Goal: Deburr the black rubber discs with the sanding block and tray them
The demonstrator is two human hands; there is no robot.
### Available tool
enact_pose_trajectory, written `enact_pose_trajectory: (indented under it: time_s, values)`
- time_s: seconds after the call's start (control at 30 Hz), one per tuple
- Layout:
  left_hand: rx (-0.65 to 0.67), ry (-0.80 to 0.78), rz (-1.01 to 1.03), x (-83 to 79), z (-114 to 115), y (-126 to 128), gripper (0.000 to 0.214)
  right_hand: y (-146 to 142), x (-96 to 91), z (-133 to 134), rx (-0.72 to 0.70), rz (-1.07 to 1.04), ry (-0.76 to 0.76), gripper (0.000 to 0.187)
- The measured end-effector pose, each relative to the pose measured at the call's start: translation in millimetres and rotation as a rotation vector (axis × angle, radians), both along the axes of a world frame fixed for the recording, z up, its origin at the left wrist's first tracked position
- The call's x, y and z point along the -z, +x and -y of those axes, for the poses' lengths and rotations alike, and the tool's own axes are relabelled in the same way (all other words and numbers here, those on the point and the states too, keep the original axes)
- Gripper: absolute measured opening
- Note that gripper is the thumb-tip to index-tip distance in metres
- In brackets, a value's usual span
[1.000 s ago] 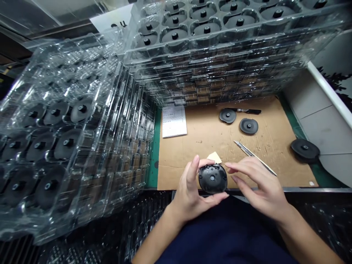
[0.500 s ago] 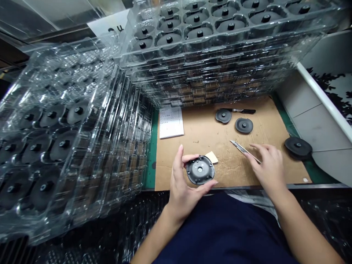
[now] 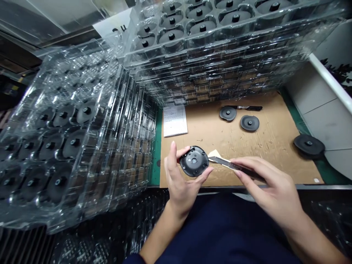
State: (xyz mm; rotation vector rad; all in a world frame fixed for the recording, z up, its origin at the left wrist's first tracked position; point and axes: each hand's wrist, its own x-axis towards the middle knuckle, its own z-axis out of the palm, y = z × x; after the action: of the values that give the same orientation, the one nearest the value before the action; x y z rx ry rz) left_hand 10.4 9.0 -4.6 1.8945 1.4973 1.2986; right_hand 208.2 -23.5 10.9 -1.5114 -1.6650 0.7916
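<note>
Between its thumb and fingers my left hand (image 3: 180, 179) grips a round black plastic part (image 3: 194, 161) by the rim, its studded underside turned up toward me. My right hand (image 3: 271, 187) is closed around a utility knife (image 3: 228, 163). The blade tip points left and is at the part's right edge; whether it touches cannot be made out. Just behind the blade, a small cream-coloured pad or paper piece (image 3: 214, 154) lies on the cardboard sheet (image 3: 203, 124).
Two black discs (image 3: 249, 123) and a black marker (image 3: 249, 107) lie at the back. A larger dark disc (image 3: 308, 145) rests at the right edge. A printed sheet (image 3: 175, 121) lies left. Stacked clear trays (image 3: 220, 66) wall the back; another tray stack (image 3: 110, 121) stands left.
My right hand has moved left and taken up the knife in a working grip, its blade now at the part's edge. My left hand still holds the part, slightly shifted and turned.
</note>
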Motion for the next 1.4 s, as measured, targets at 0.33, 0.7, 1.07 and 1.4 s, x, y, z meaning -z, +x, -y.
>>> enact_pose_trajectory:
  time_s: [0.33, 0.7, 1.07, 1.4]
  values:
    - [-0.015, 0.096, -0.126, 3.1, -2.1, -1.5, 0.113, -4.0, -19.9, 4.7, -0.052, 0.171, 0.092, 0.024]
    - [-0.023, 0.136, -0.163, 5.5, -1.8, -4.5, 0.112, -1.8, -26.4, 9.1, -0.153, 0.153, 0.043, 0.026]
    - [-0.005, 0.078, -0.113, 3.6, -1.7, -4.9, 0.11, 53.2, 42.6, -5.5, 0.255, 0.427, -0.05, 0.021]
    - [0.056, -0.216, 0.081, -4.3, 1.6, 1.3, 0.105, 31.3, 54.7, -15.0, 0.006, 0.315, 0.148, 0.048]
